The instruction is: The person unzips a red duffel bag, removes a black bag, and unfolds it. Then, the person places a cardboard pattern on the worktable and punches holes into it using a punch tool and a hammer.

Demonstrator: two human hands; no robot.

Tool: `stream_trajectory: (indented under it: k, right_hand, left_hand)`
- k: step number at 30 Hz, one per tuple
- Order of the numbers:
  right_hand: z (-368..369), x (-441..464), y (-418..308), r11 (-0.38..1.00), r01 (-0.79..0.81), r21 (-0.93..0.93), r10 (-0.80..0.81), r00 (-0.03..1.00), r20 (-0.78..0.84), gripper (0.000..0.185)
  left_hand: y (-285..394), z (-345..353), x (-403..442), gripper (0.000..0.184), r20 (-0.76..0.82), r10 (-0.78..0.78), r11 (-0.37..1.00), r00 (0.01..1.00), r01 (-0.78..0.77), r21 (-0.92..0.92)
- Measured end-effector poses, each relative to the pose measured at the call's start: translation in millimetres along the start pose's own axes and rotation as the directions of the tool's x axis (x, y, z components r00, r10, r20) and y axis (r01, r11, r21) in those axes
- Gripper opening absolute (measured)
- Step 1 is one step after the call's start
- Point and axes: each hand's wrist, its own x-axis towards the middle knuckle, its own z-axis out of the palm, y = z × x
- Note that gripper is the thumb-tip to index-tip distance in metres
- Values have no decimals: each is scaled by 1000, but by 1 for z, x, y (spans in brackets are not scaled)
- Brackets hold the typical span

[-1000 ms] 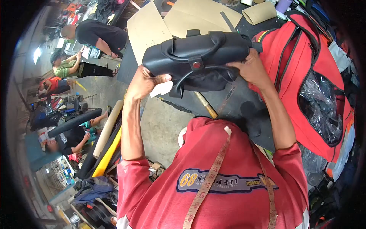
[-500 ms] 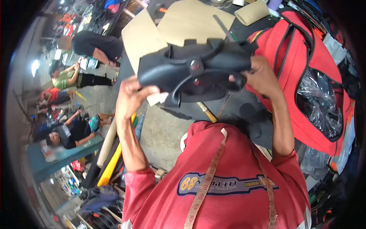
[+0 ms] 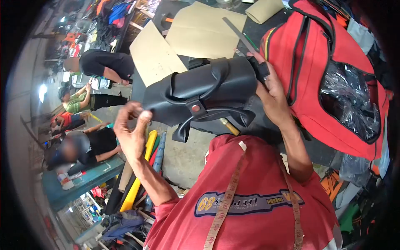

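Note:
A black handbag, smooth like leather, is held up in front of my body. It has two looped handles, and a strap with a round reddish stud sits at its middle. My right hand grips the bag's right end, its fingers partly behind it. My left hand is beside the left end, thumb and fingers apart; whether it touches the bag there I cannot tell. Below the bag a brush-like tool with a wooden handle shows in part.
Brown pattern sheets and a metal ruler lie on the dark table. A large red bag with clear plastic inside stands at the right. Coloured rolls lean at the left. Several people are further off. A measuring tape hangs over my shirt.
The handbag has come lower and slightly left, turning so its smooth top and handles show more. My left hand has loosened from its end, and the pale piece by its thumb is out of sight.

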Motion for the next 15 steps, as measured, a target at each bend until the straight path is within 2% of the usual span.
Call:
stream_trajectory:
  k: [1,2,3,5,6,7,8,10,11,12,13,15]
  right_hand:
    - [0,1,2,1000,14,-23,-15,1000,-15,57]
    - [0,3,3,998,25,-50,-26,999,-28,57]
    - [3,4,5,999,31,16,-30,998,-63,54]
    - [3,5,2,997,-3,77,7,999,-47,54]
    - [4,6,1,999,6,32,-4,997,-72,57]
    - [5,7,0,999,6,36,-4,998,-64,57]
    - [5,7,-1,987,-18,158,26,999,-47,58]
    - [-5,9,0,911,-114,397,120,993,9,60]
    - [-7,11,3,879,-53,474,86,995,-48,60]
    - [-9,15,7,839,19,544,48,993,-108,59]
    - [-15,16,16,826,55,560,26,991,-135,58]
    - [-20,10,21,764,61,642,58,985,-163,57]
  left_hand:
    - [17,0,1,38,-63,66,997,996,-63,50]
    - [36,2,2,44,4,209,971,978,-208,116]
    - [55,8,3,50,78,338,922,938,-347,169]
    - [89,26,8,76,393,395,850,830,-493,188]
    - [102,37,9,88,519,402,765,754,-588,262]
    - [112,48,9,83,597,357,651,719,-649,393]
    - [107,59,12,70,617,403,597,675,-705,382]
    - [114,64,31,49,713,349,513,608,-760,398]
    - [116,60,38,31,572,386,676,724,-644,358]
    - [117,50,60,25,467,550,660,693,-703,266]
    - [128,38,72,23,459,558,654,691,-707,268]
    - [127,29,81,16,471,390,855,791,-501,133]
